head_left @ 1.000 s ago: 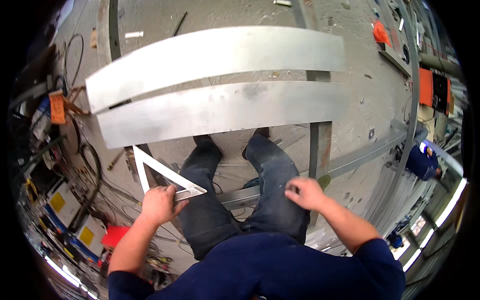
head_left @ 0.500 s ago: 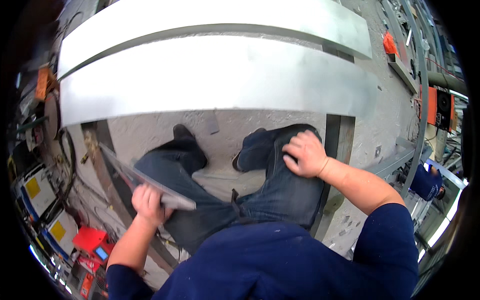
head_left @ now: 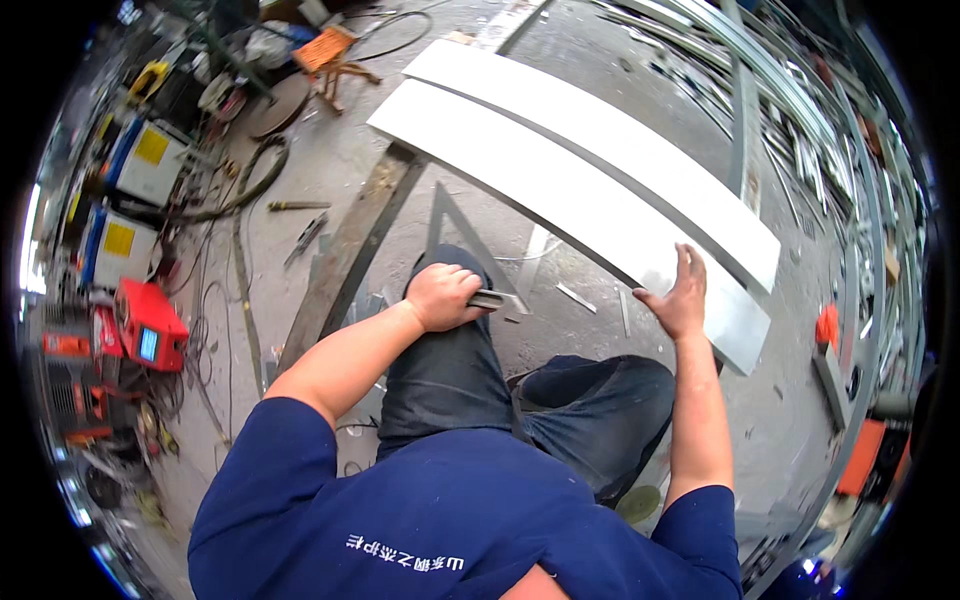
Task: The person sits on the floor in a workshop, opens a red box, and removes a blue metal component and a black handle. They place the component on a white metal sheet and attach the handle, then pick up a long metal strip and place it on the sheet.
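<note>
My left hand (head_left: 445,298) is closed around the thick base of a grey metal set square (head_left: 490,299) above my left knee. The tool's triangular frame points away from me, toward the panels. Fingers apart, my right hand (head_left: 682,300) rests at the near edge of the nearer long white panel (head_left: 530,185), close to its right end. A second white panel (head_left: 600,140) lies alongside it on the far side, with a narrow gap between them. Under their left end runs a worn support beam (head_left: 370,230).
An orange stool (head_left: 325,48) stands at the far left. Blue-and-white machines (head_left: 145,160) and a red machine with a small screen (head_left: 148,325) line the left side, with cables on the floor. Metal bars (head_left: 790,150) lie at the far right. Offcuts (head_left: 577,298) lie below the panels.
The view has turned, so the panels now slant down to the right. My right hand has gone from my thigh to the nearer panel. My left hand still grips the set square, now pointing away.
</note>
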Tool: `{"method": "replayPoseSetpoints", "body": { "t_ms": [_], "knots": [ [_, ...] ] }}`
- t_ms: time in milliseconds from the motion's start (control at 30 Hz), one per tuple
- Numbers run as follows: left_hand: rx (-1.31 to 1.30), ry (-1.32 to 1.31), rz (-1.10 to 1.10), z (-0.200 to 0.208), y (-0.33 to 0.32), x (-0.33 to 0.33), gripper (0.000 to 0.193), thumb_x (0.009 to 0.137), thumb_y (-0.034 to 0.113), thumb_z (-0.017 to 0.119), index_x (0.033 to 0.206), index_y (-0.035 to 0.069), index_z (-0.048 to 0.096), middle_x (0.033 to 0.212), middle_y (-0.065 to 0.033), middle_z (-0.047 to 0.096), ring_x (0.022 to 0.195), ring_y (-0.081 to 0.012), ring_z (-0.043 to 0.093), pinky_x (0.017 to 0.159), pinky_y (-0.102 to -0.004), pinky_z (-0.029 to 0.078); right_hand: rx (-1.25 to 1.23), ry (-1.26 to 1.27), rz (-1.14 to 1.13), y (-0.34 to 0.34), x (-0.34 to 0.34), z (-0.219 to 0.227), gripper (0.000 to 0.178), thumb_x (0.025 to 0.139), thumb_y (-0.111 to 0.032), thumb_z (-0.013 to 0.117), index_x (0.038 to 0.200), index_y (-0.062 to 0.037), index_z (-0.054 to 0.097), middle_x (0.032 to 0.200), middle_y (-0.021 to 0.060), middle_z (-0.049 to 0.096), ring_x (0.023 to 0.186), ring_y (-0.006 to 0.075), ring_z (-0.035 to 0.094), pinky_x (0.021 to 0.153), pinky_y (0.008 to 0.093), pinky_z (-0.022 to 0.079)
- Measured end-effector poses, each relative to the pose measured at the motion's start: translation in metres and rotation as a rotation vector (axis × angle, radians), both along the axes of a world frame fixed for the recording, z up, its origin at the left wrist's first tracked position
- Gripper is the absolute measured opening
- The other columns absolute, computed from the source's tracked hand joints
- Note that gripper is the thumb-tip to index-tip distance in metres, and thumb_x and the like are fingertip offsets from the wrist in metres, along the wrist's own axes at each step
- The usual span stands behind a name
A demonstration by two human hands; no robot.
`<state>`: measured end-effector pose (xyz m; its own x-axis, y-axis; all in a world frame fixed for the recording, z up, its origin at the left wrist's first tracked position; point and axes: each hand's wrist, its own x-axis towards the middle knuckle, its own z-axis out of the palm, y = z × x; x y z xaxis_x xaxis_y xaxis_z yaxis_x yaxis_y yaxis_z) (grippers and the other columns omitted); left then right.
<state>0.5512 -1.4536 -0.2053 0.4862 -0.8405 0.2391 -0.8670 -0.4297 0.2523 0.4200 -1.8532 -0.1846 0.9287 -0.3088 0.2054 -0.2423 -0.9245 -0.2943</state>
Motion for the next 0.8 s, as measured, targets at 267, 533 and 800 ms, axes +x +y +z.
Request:
{"method": "replayPoseSetpoints", "body": {
  "t_ms": [267,533,800],
  "knots": [
    [-0.059,-0.028,0.063,-0.011,0.019,-0.003,0.036,0.072,0.042,0.076,0.081,0.013,0.058,0.076,-0.0042,0.061,0.075,-0.0247,0.064,0.069,-0.0372,0.051,-0.112,0.675,0.062,0.0,0.089,0.008,0.141,0.047,-0.048,0.094,0.158,-0.0168,0.014,0.163,0.0218,0.011,0.151,0.0389,0.012,0.123,0.0508,0.015],
    [-0.147,-0.036,0.058,-0.015,0.031,0.003,0.036,0.069,0.04,0.077,0.08,0.012,0.057,0.073,-0.0041,0.058,0.072,-0.0241,0.063,0.067,-0.0363,0.051,-0.147,0.598,0.178,0.017,0.095,-0.005,0.137,0.05,-0.041,0.094,0.158,-0.0202,0.012,0.158,0.0305,0.016,0.147,0.0459,0.016,0.12,0.0541,0.019],
    [-0.199,-0.021,0.075,-0.01,0.05,0.006,0.037,0.067,0.039,0.078,0.079,0.012,0.057,0.073,-0.0044,0.058,0.072,-0.0236,0.062,0.066,-0.0365,0.05,-0.075,0.547,0.285,0.041,0.039,-0.001,0.131,0.047,-0.035,0.095,0.155,-0.0182,0.023,0.156,0.0296,0.016,0.144,0.0511,0.018,0.118,0.0559,0.025]
  ]
}}
